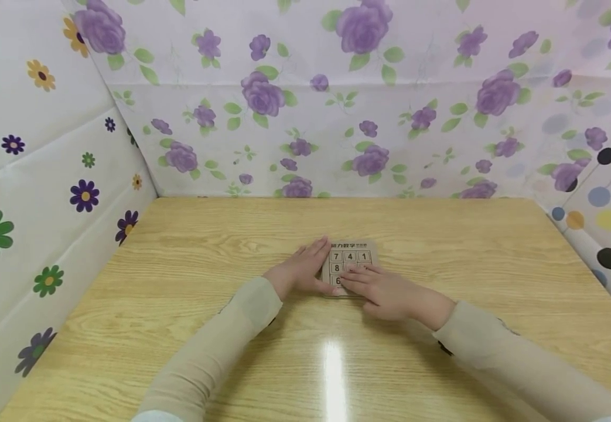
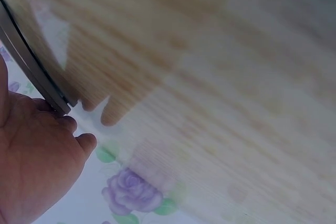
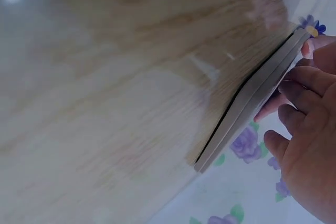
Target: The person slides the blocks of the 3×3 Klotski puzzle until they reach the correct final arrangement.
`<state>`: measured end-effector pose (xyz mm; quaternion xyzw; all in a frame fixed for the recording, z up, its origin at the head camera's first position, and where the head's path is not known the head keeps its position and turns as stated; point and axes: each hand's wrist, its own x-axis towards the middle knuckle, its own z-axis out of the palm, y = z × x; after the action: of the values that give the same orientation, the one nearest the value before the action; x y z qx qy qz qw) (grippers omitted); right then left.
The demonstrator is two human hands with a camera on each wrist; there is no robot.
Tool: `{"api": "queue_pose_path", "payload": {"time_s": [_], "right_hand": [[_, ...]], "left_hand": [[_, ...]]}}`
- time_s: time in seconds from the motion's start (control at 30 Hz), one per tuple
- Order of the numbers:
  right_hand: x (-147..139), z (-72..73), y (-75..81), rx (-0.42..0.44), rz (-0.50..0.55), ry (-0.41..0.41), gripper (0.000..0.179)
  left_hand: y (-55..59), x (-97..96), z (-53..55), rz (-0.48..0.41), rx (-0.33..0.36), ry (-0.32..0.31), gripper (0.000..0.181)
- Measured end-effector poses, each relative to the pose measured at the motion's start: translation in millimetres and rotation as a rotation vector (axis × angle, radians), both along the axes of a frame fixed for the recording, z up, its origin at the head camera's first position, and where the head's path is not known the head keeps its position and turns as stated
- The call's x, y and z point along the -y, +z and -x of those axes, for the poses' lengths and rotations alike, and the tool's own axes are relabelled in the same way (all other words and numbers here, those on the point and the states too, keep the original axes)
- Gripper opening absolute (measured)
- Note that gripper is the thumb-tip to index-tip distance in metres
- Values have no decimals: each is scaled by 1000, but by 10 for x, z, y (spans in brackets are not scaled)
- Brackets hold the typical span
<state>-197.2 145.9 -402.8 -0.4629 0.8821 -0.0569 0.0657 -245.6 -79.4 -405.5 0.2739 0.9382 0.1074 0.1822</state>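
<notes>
A flat square number slide puzzle (image 1: 350, 256) with printed lettering lies on the wooden table; tiles 7, 4, 1, 8 and 6 can be read, others are covered. My left hand (image 1: 303, 271) holds its left side, thumb at the lower corner and fingers along the upper edge. Straight fingers of my right hand (image 1: 392, 293) rest on the middle and lower tiles. From the left wrist, the puzzle's side (image 2: 31, 65) shows beside my palm (image 2: 39, 158). In the right wrist view, my fingers (image 3: 299, 98) are over its face, and its thin edge (image 3: 252, 98) faces the camera.
Wood-grain table (image 1: 221, 234) surrounds the puzzle, with a bright light reflection (image 1: 333, 375) in front. Flower-printed cloth (image 1: 310, 123) hangs behind it, and more patterned cloth stands at the left (image 1: 52, 193) and right (image 1: 608, 223) edges.
</notes>
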Motion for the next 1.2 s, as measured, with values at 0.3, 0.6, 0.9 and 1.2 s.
{"api": "queue_pose_path", "payload": {"time_s": [0.3, 0.6, 0.9, 1.2], "right_hand": [[-262, -47, -19, -25, 20, -52, 54], [-270, -70, -55, -30, 5, -75, 53], [-95, -90, -53, -54, -5, -47, 53], [-95, -54, -32, -21, -12, -63, 56]], "left_hand": [[-34, 1, 12, 5, 3, 9, 113], [-61, 15, 16, 5, 8, 18, 114], [-87, 5, 15, 0, -10, 5, 114], [-52, -7, 21, 10, -18, 2, 114]]}}
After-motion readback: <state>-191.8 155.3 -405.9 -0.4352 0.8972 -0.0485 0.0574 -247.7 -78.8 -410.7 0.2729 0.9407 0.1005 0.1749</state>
